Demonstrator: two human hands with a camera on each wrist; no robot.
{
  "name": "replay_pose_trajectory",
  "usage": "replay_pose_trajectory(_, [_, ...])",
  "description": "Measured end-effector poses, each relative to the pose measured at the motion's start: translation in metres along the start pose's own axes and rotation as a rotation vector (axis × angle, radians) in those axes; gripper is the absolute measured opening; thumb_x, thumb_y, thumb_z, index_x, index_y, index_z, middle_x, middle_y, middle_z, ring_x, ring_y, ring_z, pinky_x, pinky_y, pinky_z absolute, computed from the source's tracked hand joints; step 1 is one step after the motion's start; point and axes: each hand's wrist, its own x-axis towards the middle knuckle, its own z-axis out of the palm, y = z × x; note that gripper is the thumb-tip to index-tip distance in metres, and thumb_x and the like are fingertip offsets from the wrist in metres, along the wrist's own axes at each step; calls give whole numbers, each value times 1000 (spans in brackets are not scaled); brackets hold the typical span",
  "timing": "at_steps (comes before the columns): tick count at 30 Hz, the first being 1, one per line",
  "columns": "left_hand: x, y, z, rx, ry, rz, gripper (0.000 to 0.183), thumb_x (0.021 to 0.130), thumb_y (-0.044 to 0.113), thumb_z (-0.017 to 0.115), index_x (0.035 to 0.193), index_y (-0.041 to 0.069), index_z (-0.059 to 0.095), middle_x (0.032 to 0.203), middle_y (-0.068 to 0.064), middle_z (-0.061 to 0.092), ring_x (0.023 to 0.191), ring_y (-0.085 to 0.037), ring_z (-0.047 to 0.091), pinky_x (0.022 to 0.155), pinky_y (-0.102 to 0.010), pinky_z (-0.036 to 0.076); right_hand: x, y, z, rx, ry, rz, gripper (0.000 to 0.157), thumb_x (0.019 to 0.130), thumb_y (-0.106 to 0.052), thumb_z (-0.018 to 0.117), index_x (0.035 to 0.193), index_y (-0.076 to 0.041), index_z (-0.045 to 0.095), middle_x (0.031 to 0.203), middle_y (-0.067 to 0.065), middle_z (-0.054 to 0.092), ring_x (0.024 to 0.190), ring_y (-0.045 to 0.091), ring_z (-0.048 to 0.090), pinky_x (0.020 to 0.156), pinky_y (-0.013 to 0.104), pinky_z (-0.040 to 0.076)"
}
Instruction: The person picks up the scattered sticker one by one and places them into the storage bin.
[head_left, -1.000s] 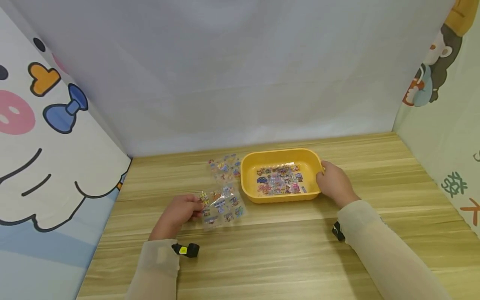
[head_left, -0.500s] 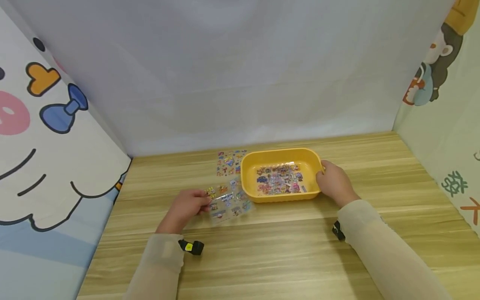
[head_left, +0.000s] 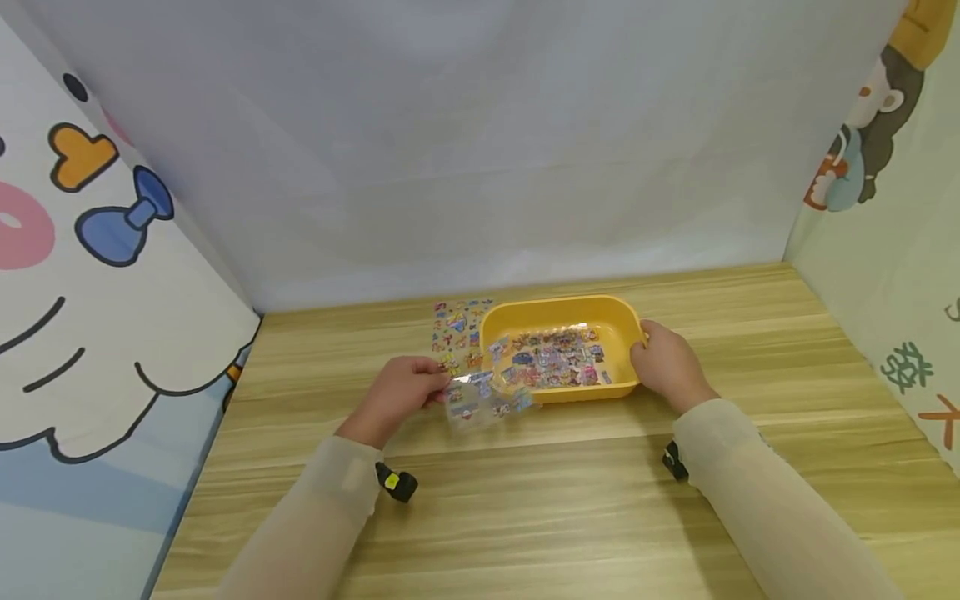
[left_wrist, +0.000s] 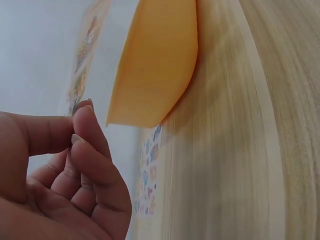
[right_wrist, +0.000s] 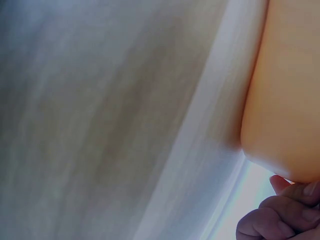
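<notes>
My left hand [head_left: 403,392] pinches the left edge of a clear sticker sheet [head_left: 487,404] printed with small cartoon figures. In the head view that sheet overlaps the left front rim of a yellow plastic tray [head_left: 630,321]. The left wrist view shows thumb and fingertips [left_wrist: 82,125] meeting on the sheet, which stands above the table beside the tray's wall. My right hand [head_left: 670,367] grips the right end of the tray, thumb over the rim. Inside the tray lie overlapping sticker sheets [head_left: 558,358]. The right wrist view has only curled fingers [right_wrist: 285,212] under the tray's end.
Another sticker sheet [head_left: 453,325] lies flat on the wood-grain table [head_left: 540,517], partly behind the tray's left end. A pale cloth backdrop [head_left: 480,167] rises at the table's far edge, with printed panels on both sides.
My left hand has carried the pinched sheet right and slightly away from me, to over the tray's left rim. The sheet behind shows more plainly. My right hand and the tray have stayed put.
</notes>
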Motion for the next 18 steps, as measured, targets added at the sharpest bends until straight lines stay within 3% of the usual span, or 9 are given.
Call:
replay_pose_trajectory(9, [9, 20, 4, 119, -74, 84, 18, 101, 15, 66, 108, 1, 73, 89, -9, 72, 85, -27, 70, 78, -38, 59, -1, 0, 0, 0, 11, 7, 57, 106, -19, 36, 155, 11, 32, 148, 33, 47, 111, 38, 57, 104, 58, 44])
replay_pose_trajectory(18, [17, 40, 10, 182, -140, 98, 15, 102, 15, 66, 93, 5, 72, 88, -8, 72, 89, -34, 70, 81, -46, 57, 0, -1, 1, -7, 1, 6, 57, 106, -19, 36, 155, 11, 32, 148, 33, 47, 113, 38, 57, 106, 59, 43])
